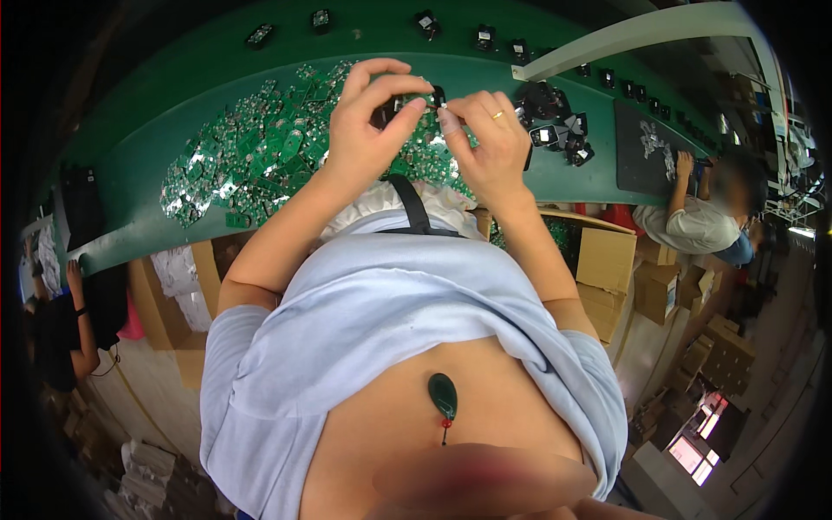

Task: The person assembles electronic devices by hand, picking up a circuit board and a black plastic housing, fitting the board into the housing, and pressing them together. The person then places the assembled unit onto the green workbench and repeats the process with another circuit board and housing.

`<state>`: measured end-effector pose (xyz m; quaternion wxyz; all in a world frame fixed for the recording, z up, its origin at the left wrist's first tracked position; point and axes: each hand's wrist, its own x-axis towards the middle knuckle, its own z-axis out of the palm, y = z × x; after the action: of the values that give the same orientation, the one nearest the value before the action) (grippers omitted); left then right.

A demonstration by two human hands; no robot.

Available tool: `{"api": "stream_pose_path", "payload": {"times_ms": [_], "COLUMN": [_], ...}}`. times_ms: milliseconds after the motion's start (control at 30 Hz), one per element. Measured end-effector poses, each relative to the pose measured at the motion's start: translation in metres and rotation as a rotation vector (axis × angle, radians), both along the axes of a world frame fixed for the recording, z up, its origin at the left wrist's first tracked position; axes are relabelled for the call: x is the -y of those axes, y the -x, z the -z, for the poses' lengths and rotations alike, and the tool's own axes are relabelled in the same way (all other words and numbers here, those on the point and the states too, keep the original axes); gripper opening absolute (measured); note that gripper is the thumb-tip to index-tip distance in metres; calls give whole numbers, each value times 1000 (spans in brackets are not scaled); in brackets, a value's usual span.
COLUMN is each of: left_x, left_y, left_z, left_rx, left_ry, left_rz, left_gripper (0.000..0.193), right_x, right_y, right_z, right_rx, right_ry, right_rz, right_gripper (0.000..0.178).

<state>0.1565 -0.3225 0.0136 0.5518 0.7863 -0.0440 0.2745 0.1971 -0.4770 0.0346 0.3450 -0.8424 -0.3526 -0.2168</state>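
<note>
Over the pile of small green circuit boards (273, 143), my two hands meet at the bench's middle. My left hand (368, 121) curls its thumb and fingers around a small black housing (386, 113), mostly hidden by the fingers. Close beside it, my right hand (492, 143), with a ring on one finger, pinches thumb against fingertips. A small dark piece (438, 94) shows between the two hands. What the right fingertips hold is too small to make out. Several black housings (546, 108) lie heaped just right of my right hand.
Single black units (485, 36) stand spaced along the green strip behind the bench. A pale metal arm (641, 39) crosses the far right. A person (693, 212) works at a dark mat (641, 152) on the right; another person's arm (82, 329) shows at left. Cardboard boxes (605, 269) stand below the bench.
</note>
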Motion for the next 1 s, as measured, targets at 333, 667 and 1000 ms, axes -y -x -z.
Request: {"api": "stream_pose_path", "payload": {"times_ms": [333,667,1000], "left_x": [0,-4,1], "left_y": [1,12,13], "left_z": [-14,-24,-20], "left_rx": [104,-392,-35], "left_ry": [-89,511,82], "left_rz": [37,374,-10], "left_gripper": [12,21,23], "right_x": [1,3,-2], "right_y": [-2,10,3], "right_z": [-20,-13,-18], "right_rx": [54,-245,102], "right_ry": [114,-288,-56], "right_rz": [-91,-198,-285], "right_gripper": [12,14,25]}}
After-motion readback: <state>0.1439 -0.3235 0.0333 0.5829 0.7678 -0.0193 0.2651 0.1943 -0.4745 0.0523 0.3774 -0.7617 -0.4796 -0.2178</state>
